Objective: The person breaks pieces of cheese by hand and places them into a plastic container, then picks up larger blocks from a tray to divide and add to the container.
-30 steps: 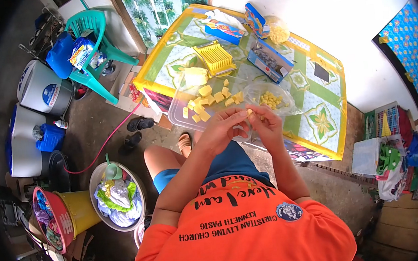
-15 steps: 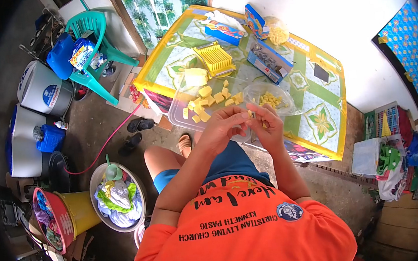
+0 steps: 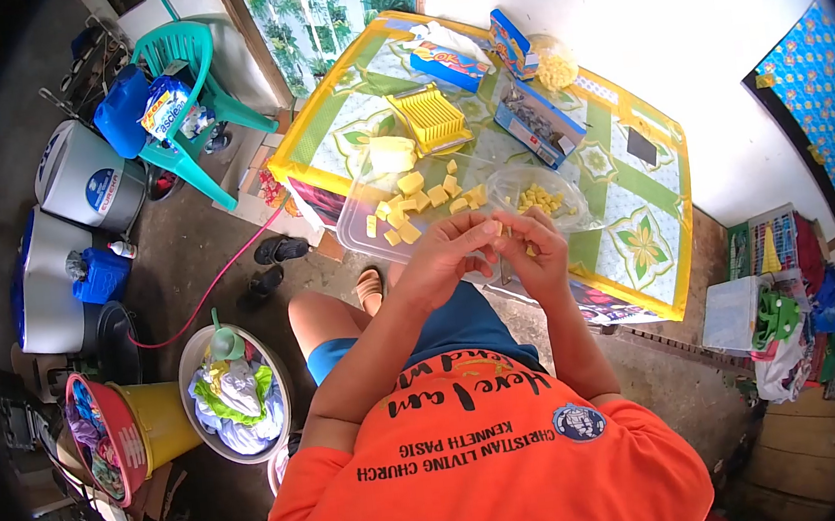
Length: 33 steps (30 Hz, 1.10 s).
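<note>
Yellow piece: the small yellow piece (image 3: 499,227) sits between the fingertips of the left hand (image 3: 445,258) and the right hand (image 3: 540,257). It is too small to tell its shape, and which hand grips it cannot be told.
Palms: both are turned away from the camera and hidden.
Clear tray: the near edge of the clear tray (image 3: 364,227) is covered by the two hands.
Blue box: the contents of the open blue box (image 3: 537,120), far on the table (image 3: 637,239), are too small to tell.
Feet: one foot (image 3: 370,285) shows near the table edge; the other is hidden.
Red bucket: the red bucket (image 3: 103,441), near left, is partly lost in the dark round border, and the things below it are blurred.
</note>
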Available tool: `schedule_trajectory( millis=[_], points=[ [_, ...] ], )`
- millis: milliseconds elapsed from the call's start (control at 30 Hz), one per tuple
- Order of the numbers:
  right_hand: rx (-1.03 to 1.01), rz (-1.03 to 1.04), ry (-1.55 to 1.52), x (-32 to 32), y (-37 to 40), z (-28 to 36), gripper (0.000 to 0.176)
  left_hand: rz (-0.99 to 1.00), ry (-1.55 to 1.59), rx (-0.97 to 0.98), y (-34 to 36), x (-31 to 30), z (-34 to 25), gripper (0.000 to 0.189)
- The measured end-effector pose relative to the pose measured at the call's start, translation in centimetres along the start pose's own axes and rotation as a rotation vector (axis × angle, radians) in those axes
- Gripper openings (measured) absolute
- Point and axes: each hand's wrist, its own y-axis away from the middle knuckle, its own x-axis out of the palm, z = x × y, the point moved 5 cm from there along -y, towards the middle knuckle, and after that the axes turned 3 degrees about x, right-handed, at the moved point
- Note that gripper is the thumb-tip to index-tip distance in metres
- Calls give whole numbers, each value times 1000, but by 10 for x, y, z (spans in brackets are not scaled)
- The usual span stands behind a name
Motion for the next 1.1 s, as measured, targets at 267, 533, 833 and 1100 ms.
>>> schedule_trajectory(
  millis=[267, 533, 833, 1100],
  points=[
    [29, 14, 50, -1, 2, -7, 32, -19, -16, -3, -2, -9, 8, 27],
    [371, -226, 29, -46, -10, -83, 32, -131, -101, -33, -4, -22, 11, 38],
    [419, -125, 466, -78, -15, -147, 20, -138, -79, -36, -6, -28, 17, 26],
    [732, -53, -477, -32, 4, -143, 38, -138, -93, -57, -10, -31, 21, 26]
  ],
)
